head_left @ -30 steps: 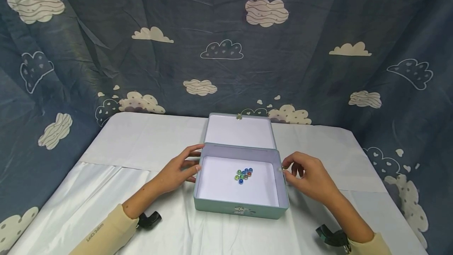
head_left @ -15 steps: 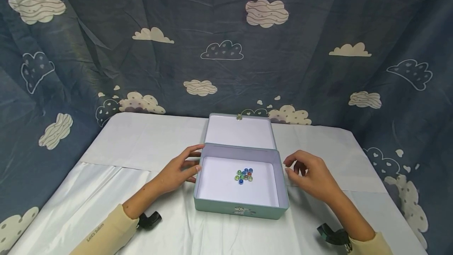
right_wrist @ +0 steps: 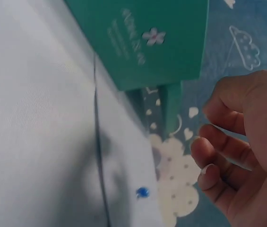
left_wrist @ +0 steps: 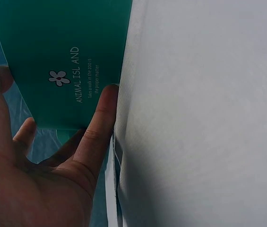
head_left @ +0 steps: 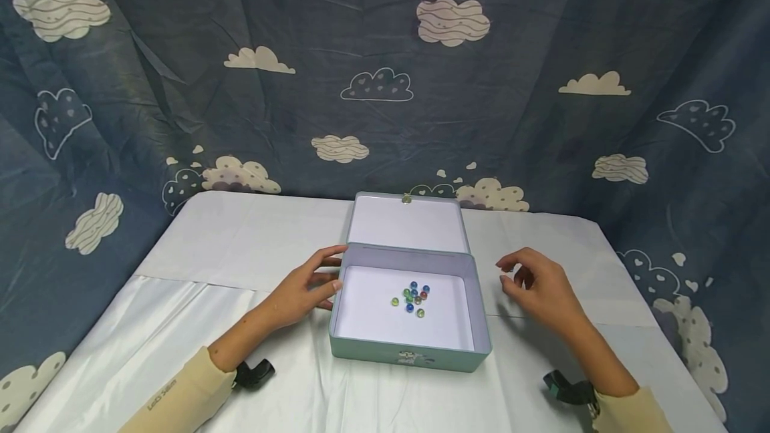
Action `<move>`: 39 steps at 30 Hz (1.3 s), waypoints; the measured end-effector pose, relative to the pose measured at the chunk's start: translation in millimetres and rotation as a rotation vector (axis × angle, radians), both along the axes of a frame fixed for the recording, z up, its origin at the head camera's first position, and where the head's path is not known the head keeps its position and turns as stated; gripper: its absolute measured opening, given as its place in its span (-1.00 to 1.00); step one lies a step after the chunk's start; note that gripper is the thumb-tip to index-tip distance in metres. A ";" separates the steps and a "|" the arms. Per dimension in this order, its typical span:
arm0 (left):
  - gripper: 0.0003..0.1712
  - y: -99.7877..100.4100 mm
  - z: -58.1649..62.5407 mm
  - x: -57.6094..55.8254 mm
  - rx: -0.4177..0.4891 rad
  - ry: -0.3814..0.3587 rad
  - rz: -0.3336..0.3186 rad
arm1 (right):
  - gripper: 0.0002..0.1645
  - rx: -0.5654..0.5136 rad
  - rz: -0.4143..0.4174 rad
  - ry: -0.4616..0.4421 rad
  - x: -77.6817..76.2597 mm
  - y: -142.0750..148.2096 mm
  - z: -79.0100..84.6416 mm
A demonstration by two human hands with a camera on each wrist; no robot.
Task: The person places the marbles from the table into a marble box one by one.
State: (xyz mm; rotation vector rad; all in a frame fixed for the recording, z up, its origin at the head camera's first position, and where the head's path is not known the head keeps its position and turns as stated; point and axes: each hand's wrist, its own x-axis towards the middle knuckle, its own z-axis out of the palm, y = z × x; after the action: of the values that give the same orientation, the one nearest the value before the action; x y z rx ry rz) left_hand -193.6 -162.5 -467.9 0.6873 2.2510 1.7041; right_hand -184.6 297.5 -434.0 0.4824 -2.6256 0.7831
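A green tin box (head_left: 412,358) with its lid (head_left: 406,222) folded back stands on the white table. Several glass marbles (head_left: 410,308) in blue, green, red and yellowish lie loosely scattered on its white floor. My left hand (head_left: 303,289) steadies the box's left wall, thumb at the rim and other fingers spread toward the back corner; the left wrist view shows a fingertip (left_wrist: 106,97) at the lettered side. To the right of the box, my right hand (head_left: 541,286) hovers with fingers bent and thumb apart. A blurred blue marble-like thing (right_wrist: 142,192) shows beyond it in the right wrist view.
White cloth (head_left: 240,239) covers the table, with a seam running across it. Behind and along both sides hangs a dark blue curtain (head_left: 385,32) with cloud prints. A metal clasp (head_left: 406,198) sits on the lid's far edge.
A marble from my right hand has dropped into the box, and some marbles have rolled apart. My right hand has moved away from the rim, to the right. The left hand stays put.
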 end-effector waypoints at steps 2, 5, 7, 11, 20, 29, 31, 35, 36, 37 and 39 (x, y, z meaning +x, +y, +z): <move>-0.24 0.0 0.1 0.0 0.000 0.000 -0.001 | -0.71 0.003 -0.020 -0.004 -2.5 4.1 -3.5; -0.24 0.1 0.1 0.1 0.000 0.000 0.000 | -0.69 0.013 -0.052 -0.026 -6.1 10.3 -9.3; -0.24 0.1 0.0 0.2 -0.001 0.000 0.000 | -0.66 0.022 -0.078 -0.055 -8.2 14.2 -13.2; -0.23 0.3 -0.2 0.0 -0.003 0.001 -0.001 | -0.56 0.047 -0.133 -0.117 -11.0 20.2 -19.9; -0.24 -0.8 -0.6 -1.4 0.002 -0.003 0.003 | -0.57 0.076 -0.192 -0.138 -18.5 26.8 -34.4; -0.24 -0.7 -3.2 -1.4 0.001 -0.004 -0.005 | -0.57 0.106 -0.179 -0.181 -19.4 29.0 -39.3; -0.24 -0.7 -3.0 -1.4 0.000 -0.002 -0.005 | -0.59 0.107 -0.179 -0.179 -19.4 29.2 -39.7; -0.25 -1.0 -3.0 -1.5 -0.001 0.000 -0.004 | -0.65 0.113 -0.181 -0.172 -19.6 29.9 -40.8; -0.25 -1.1 -2.9 -1.5 -0.002 0.000 -0.003 | -0.67 0.114 -0.181 -0.170 -19.8 29.8 -41.0; -0.25 -1.1 -3.0 -1.7 -0.001 0.001 -0.004 | -0.68 0.117 -0.181 -0.169 -19.7 29.7 -41.0; -0.25 -1.3 -2.7 -1.7 0.001 0.001 -0.005 | -0.72 0.124 -0.181 -0.170 -19.6 28.9 -40.1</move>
State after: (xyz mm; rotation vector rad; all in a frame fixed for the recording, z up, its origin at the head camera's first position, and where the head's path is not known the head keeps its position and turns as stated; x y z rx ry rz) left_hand -195.2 -163.8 -470.6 0.6927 2.2477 1.7029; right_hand -204.2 326.5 -474.1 0.2127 -2.8382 0.6319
